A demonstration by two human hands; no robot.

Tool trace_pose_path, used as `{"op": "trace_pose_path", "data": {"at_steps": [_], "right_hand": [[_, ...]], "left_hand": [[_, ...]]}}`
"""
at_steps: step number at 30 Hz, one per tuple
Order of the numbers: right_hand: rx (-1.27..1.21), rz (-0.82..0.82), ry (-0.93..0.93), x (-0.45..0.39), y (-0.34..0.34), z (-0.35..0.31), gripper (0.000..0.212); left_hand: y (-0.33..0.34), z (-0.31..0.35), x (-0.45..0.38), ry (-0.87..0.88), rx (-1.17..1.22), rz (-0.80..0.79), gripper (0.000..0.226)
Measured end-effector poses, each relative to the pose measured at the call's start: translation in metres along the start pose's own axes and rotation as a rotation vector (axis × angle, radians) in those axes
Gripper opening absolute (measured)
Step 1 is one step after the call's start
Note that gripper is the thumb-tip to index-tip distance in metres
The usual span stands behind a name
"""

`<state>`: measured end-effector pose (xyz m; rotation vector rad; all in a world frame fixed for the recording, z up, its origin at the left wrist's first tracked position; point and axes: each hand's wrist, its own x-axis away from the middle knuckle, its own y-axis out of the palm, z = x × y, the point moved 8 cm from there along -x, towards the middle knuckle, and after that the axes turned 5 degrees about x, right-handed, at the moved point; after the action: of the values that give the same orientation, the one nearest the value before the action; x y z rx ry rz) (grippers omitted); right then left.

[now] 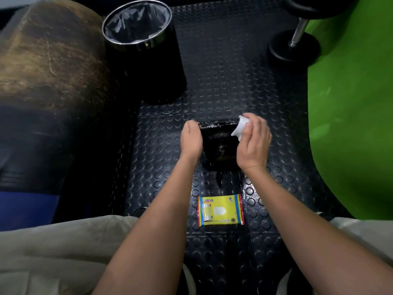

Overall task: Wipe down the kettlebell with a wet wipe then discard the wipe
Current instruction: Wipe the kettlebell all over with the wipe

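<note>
Kettlebell [220,143] is sitting on the black studded mat [223,77], mid-frame, between both hands. It is glossy black, and its handle is not clearly made out from this angle.

Left hand [191,138] is pressing against the kettlebell's left side, fingers curling over the far edge and gripping it there.

Right hand [254,139] is pinching a bunched white wipe [239,127] between thumb and fingers, holding it against the kettlebell's upper right rim. Wipe is touching the black surface.

Yellow wipe pack [220,210] is lying flat on the mat just nearer the person than the kettlebell, between the forearms, apart from it.

Black bin [146,60] with a chrome rim and clear liner is standing upright on the mat, beyond and to the left of the kettlebell, well apart.

A dumbbell [294,44] is resting at upper right beside a green surface [350,103]. A worn brown cushion [53,56] is filling the upper left.
</note>
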<state>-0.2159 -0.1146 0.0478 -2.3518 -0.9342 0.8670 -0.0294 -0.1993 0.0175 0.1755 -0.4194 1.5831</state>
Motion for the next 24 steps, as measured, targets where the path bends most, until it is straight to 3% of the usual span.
{"op": "trace_pose_path", "data": {"at_steps": [5,9,11,14,19,24], "right_hand": [[-0.132,-0.077,0.249,-0.006,0.005,0.011,0.039],[-0.265,-0.266,0.603,-0.018,0.014,0.026,0.042],[-0.203,-0.384,0.653,-0.029,0.016,0.029,0.038],[-0.034,-0.457,0.476,-0.044,0.013,0.017,0.039],[0.357,-0.459,0.000,-0.056,0.020,-0.035,0.046],[0.505,-0.395,-0.200,-0.044,0.029,-0.066,0.051]], "left_hand": [[0.000,0.001,-0.005,-0.028,0.011,0.009,0.021],[-0.002,-0.002,-0.009,-0.044,0.017,0.020,0.022],[-0.003,-0.003,-0.009,-0.048,0.018,0.026,0.021],[-0.003,-0.003,-0.008,-0.058,0.019,0.037,0.022],[-0.003,-0.003,-0.008,-0.061,0.033,0.046,0.023],[-0.004,-0.002,-0.003,-0.041,0.039,0.055,0.024]]}}
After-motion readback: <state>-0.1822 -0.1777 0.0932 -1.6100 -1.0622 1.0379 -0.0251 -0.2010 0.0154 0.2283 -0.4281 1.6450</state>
